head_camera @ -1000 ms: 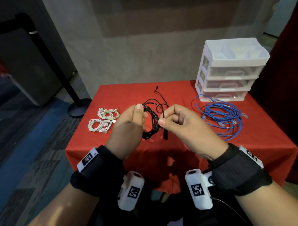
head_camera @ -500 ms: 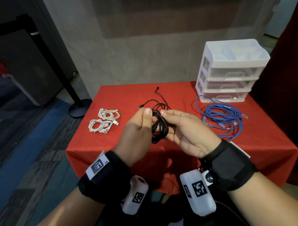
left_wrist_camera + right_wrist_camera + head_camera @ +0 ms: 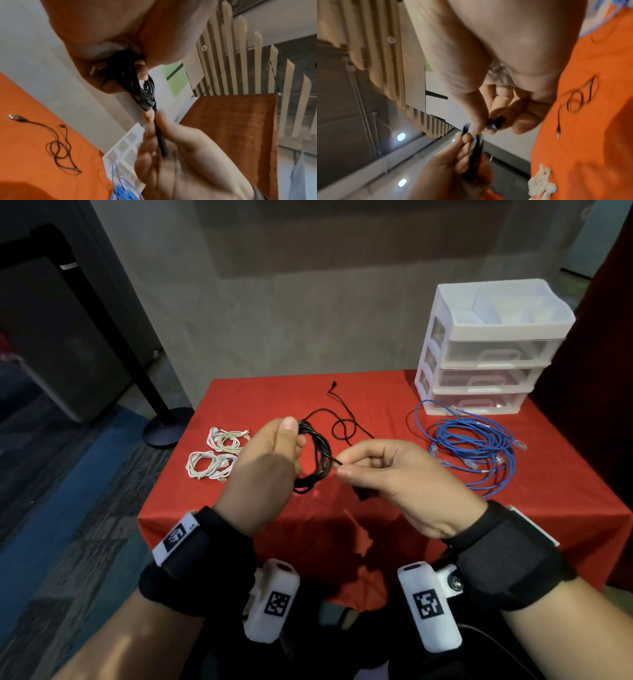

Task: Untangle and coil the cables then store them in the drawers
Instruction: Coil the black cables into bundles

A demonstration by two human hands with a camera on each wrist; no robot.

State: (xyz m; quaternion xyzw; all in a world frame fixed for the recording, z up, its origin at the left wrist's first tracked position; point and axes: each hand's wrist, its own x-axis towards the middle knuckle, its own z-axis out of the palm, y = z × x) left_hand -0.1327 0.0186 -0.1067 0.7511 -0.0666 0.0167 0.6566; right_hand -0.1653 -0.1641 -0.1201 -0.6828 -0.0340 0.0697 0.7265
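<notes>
While left hand [image 3: 265, 470] grips black cable coil [image 3: 317, 460], right hand [image 3: 397, 477] pinches its end — blue cable [image 3: 479, 446], drawers [image 3: 486, 350] beyond.

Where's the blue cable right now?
In the head view, the blue cable lies in a loose tangle on the right side of the red table, just in front of the white drawer unit, beyond the right hand.
</notes>
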